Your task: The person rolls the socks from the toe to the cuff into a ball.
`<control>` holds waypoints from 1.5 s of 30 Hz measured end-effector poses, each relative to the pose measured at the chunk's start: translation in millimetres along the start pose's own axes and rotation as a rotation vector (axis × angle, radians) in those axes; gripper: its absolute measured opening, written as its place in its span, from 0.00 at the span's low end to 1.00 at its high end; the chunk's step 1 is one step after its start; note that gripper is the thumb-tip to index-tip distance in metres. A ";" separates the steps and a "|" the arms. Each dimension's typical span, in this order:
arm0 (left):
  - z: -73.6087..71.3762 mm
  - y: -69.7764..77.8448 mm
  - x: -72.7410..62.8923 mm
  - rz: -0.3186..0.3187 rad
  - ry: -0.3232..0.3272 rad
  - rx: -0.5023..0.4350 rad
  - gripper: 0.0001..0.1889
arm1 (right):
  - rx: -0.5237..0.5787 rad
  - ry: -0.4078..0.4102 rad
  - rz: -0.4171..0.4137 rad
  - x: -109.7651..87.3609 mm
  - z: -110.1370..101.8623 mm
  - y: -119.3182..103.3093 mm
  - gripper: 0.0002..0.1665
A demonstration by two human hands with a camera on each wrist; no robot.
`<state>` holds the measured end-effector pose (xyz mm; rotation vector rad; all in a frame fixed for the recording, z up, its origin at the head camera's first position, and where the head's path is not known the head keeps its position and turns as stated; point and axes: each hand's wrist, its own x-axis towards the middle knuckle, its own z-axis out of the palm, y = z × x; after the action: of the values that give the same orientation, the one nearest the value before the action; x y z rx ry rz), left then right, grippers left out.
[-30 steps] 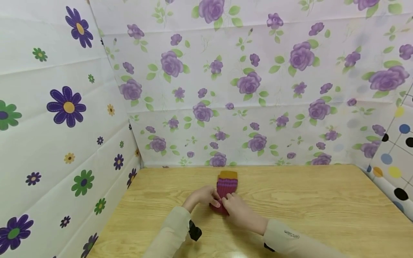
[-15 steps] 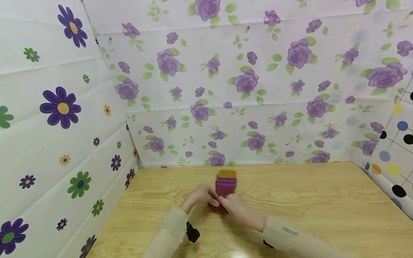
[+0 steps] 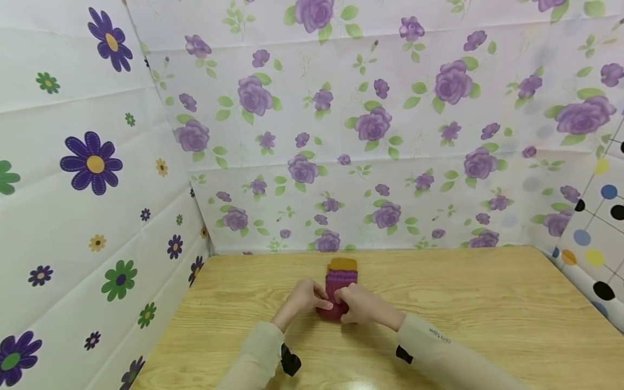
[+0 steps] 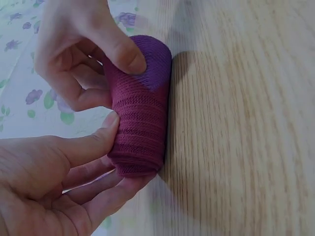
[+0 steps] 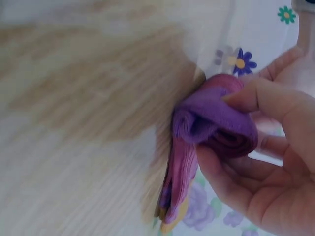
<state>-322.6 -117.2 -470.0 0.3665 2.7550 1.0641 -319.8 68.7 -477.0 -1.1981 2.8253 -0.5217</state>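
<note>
A maroon ribbed pair of socks (image 3: 341, 279) with purple bands and a mustard end lies lengthwise on the table. Its near part is rolled up, and the roll (image 4: 140, 110) shows a purple patch in the left wrist view. My left hand (image 3: 306, 297) pinches one end of this roll between thumb and fingers. At the other end, my right hand (image 3: 364, 304) grips the roll. Seen from the right wrist, the coiled layers (image 5: 214, 120) lie between the right thumb and fingers, while the flat stretch (image 5: 179, 184) extends away along the table.
The light wooden table (image 3: 468, 303) carries the socks near its far edge. A purple-flowered sheet (image 3: 409, 135) hangs behind it. On the left hangs a daisy-print sheet (image 3: 44, 216), and on the right a dotted one (image 3: 592, 227).
My right hand has shifted its hold on the roll, and its thumb and fingers have spread. The left hand stays at the roll's left end.
</note>
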 end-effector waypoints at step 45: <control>11.4 3.8 -8.2 0.303 -0.170 0.152 0.18 | 0.476 -0.332 0.082 0.2 -13.5 34.7 0.07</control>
<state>-311.4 -109.6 -475.3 0.8766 2.6888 0.8361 -346.1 95.1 -475.2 -0.9645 2.2835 -0.8396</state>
